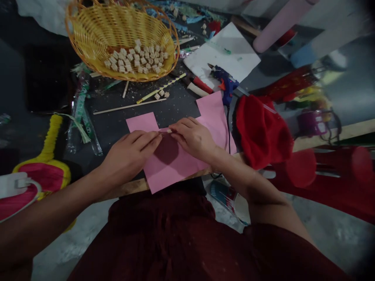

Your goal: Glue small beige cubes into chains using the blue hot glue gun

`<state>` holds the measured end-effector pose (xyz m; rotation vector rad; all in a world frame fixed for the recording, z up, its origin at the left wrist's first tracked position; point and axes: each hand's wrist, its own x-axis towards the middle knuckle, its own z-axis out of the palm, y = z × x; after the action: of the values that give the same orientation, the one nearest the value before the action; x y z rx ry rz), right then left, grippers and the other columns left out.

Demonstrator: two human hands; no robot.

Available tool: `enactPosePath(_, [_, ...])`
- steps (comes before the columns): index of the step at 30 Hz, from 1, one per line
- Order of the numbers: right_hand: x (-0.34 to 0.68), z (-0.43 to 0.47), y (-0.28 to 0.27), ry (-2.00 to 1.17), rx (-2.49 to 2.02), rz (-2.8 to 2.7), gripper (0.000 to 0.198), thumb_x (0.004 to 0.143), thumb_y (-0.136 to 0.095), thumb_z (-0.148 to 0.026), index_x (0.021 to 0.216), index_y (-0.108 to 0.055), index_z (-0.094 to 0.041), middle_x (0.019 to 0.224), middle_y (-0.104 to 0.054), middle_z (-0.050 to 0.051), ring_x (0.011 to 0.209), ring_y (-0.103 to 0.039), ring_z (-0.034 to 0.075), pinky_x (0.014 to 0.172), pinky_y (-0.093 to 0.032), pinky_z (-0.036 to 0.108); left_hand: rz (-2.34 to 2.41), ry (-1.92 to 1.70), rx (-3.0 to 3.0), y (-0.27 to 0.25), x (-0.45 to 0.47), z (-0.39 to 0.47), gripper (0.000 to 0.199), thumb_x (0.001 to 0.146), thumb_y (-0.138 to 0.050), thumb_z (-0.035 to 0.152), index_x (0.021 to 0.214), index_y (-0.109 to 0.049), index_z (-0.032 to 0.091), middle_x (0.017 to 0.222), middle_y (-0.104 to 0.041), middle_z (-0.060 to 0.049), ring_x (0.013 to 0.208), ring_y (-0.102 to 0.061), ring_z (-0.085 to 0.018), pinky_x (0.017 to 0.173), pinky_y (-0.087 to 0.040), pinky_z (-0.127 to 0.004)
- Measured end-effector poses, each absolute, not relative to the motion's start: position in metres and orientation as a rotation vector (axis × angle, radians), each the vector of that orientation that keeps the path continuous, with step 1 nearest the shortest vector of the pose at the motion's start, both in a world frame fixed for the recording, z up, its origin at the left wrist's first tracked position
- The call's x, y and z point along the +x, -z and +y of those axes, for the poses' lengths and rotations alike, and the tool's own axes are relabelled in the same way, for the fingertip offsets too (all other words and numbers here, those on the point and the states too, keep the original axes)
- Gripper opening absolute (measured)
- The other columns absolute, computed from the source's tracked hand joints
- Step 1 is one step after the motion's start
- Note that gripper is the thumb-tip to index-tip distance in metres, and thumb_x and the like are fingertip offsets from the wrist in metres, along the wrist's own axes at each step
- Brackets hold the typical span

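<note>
A sheet of pink paper (175, 166) with cut-out corners lies at the table's front edge, partly under both hands. My right hand (195, 138) pinches a small pale wooden piece (169, 131) between thumb and fingertips, just above the paper. From the other side my left hand (133, 150) comes in with its fingers pressed together. Its fingertips are close to that piece, and what they hold is too small to make out. Beyond the hands, a yellow wicker basket (96, 27) holds many small wooden cubes (137, 58).
A blue glue gun (225, 80) rests by a white sheet (222, 50), its cable running down beside the pink paper. Nearby are a pencil (161, 88), a thin stick (130, 106), loose cubes (162, 94) and red cloth (262, 130). A yellow-handled object (52, 136) lies left.
</note>
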<state>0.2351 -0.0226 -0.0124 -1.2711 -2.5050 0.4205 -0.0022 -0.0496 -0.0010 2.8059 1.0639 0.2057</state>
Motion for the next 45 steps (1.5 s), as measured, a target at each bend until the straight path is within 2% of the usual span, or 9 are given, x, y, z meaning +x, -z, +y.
enactPosePath(3, [0.234,-0.022,0.012,-0.407,-1.255,-2.496,0.024,0.098,-0.045,-0.026,0.102,-0.065,-0.016,0.102,-0.069,0.010,0.094,-0.058,0.022,0.087,-0.047,0.037,1.029,-0.219,2.811,0.004,-0.003,-0.048,0.047,0.090,-0.043,0.009,0.136,-0.052,0.017,0.132,-0.060,-0.012,0.113,-0.057,-0.028,0.092,-0.051,-0.043])
enactPosePath(10, [0.230,-0.024,0.006,-0.407,-1.132,-2.539,0.023,0.098,-0.041,-0.018,0.104,-0.063,-0.014,0.098,-0.069,0.010,0.088,-0.059,0.020,0.084,-0.048,0.037,1.006,-0.161,2.879,0.004,-0.004,-0.045,0.035,0.093,-0.040,0.012,0.117,-0.065,0.017,0.126,-0.064,-0.011,0.110,-0.059,-0.029,0.087,-0.052,-0.044])
enactPosePath(18, [0.228,-0.021,0.014,-0.525,-1.121,-2.507,0.024,0.097,-0.043,-0.020,0.106,-0.065,-0.014,0.098,-0.068,0.011,0.090,-0.058,0.021,0.084,-0.049,0.039,0.993,-0.193,2.820,0.004,-0.004,-0.044,0.040,0.092,-0.040,0.009,0.125,-0.061,0.019,0.125,-0.064,-0.013,0.110,-0.059,-0.029,0.087,-0.052,-0.046])
enactPosePath(28, [0.228,-0.020,0.021,-0.464,-1.126,-2.463,0.027,0.099,-0.041,-0.021,0.105,-0.068,-0.016,0.097,-0.070,0.009,0.088,-0.058,0.021,0.083,-0.049,0.039,0.968,-0.176,2.800,0.001,-0.003,-0.041,0.041,0.092,-0.039,0.010,0.128,-0.059,0.016,0.125,-0.063,-0.015,0.112,-0.059,-0.031,0.089,-0.052,-0.049])
enactPosePath(33, [0.230,-0.021,0.023,-0.522,-1.072,-2.461,0.029,0.097,-0.039,-0.014,0.108,-0.066,-0.017,0.103,-0.070,0.009,0.095,-0.059,0.021,0.085,-0.049,0.039,0.984,-0.160,2.808,0.002,-0.003,-0.041,0.040,0.092,-0.041,0.010,0.126,-0.060,0.018,0.126,-0.063,-0.013,0.112,-0.059,-0.030,0.090,-0.052,-0.047])
enactPosePath(40, [0.227,-0.021,0.022,-0.447,-1.138,-2.438,0.026,0.098,-0.042,-0.021,0.105,-0.067,-0.015,0.100,-0.071,0.008,0.089,-0.059,0.021,0.084,-0.049,0.036,0.972,-0.113,2.851,0.000,-0.003,-0.042,0.040,0.093,-0.040,0.011,0.128,-0.058,0.018,0.127,-0.062,-0.013,0.113,-0.058,-0.029,0.091,-0.051,-0.045])
enactPosePath(45, [0.228,-0.020,0.025,-0.488,-1.099,-2.445,0.028,0.099,-0.040,-0.018,0.107,-0.067,-0.019,0.098,-0.069,0.007,0.093,-0.058,0.021,0.085,-0.047,0.039,0.963,-0.112,2.879,0.002,-0.003,-0.042,0.039,0.094,-0.039,0.012,0.128,-0.058,0.016,0.126,-0.063,-0.013,0.111,-0.058,-0.029,0.091,-0.050,-0.044])
